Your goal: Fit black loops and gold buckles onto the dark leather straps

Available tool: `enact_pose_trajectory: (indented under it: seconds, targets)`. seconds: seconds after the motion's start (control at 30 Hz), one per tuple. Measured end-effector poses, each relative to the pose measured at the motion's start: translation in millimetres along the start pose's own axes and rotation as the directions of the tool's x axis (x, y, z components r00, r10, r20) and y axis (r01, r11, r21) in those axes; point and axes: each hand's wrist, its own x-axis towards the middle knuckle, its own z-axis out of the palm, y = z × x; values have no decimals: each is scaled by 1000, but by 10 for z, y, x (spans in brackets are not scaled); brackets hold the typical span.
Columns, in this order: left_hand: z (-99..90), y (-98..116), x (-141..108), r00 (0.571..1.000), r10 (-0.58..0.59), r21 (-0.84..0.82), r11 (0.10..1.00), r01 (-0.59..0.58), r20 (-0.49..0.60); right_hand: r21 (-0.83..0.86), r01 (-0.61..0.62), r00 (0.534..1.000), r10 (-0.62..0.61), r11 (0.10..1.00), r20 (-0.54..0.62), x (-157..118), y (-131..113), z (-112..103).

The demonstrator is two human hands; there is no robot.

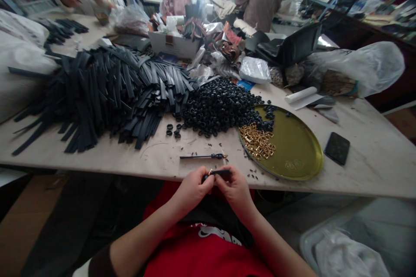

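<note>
At the table's front edge, my left hand (194, 182) is closed on a black strap (222, 172) by the end where a small gold buckle (210, 172) shows. My right hand (234, 184) pinches the same strap farther along, close beside the left. Just beyond the hands, a thin dark tool (202, 156) or strap piece with a gold tip lies on the table. A heap of small black loops (221, 108) sits behind it. Gold buckles (257, 142) are piled on the left side of a round gold tray (300, 151).
Many black strips (87, 95) are heaped across the left of the table (162, 164). A black phone (337, 148) lies right of the tray. Behind stand a box of scraps (173, 45) and plastic bags (373, 67). Other people are across the table and farther back.
</note>
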Motion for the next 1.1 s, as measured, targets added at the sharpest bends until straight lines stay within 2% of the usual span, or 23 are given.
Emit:
enact_pose_trajectory:
  seconds: [0.1,0.17,0.27,0.33,0.4,0.43,0.47,0.53,0.57,0.63,0.7,0.77,0.87,0.97,1.1]
  targets:
    - [-71,103,-9,997,11,45,999,-14,79,224,-154,979,118,962,166,35,-36,-41]
    - [-119,147,39,996,-7,70,998,1,84,279,-169,973,115,945,199,70,-57,-44]
    - [-157,161,166,998,-40,72,997,37,42,189,-58,982,22,980,186,145,-84,-69]
    - [-161,156,253,999,-5,74,997,2,40,128,-29,958,-8,991,285,239,-104,-147]
    - [-159,149,331,995,52,107,992,-61,79,105,-51,924,7,993,383,407,-117,-297]
    - [-158,143,367,993,62,132,988,-75,101,94,-57,926,17,994,378,525,-116,-399]
    - [-159,136,402,993,55,153,986,-72,109,74,-45,947,19,996,320,666,-110,-514]
    - [-165,115,470,997,13,164,986,-26,80,-57,33,998,-30,998,52,992,-83,-762]
    - [-170,101,501,998,-10,152,988,2,57,-181,76,994,-90,980,-70,1164,-67,-880]
    - [-180,75,550,999,-43,119,992,38,34,-475,81,965,-189,876,-183,1488,-36,-1072]
    - [-185,55,576,997,-58,99,994,54,42,-644,53,951,-235,763,-200,1749,-11,-1173]
    - [-182,46,578,997,-64,95,994,59,43,-694,34,955,-229,719,-190,1933,13,-1182]
    - [-166,38,551,997,-69,90,994,65,44,-701,4,966,-184,713,-181,2089,52,-1116]
    - [-156,27,522,997,-56,90,995,52,43,-681,-11,969,-160,733,-187,2131,53,-1086]
    - [-168,84,518,1000,-13,94,995,15,-22,-606,34,974,-162,795,-158,1941,-59,-1073]
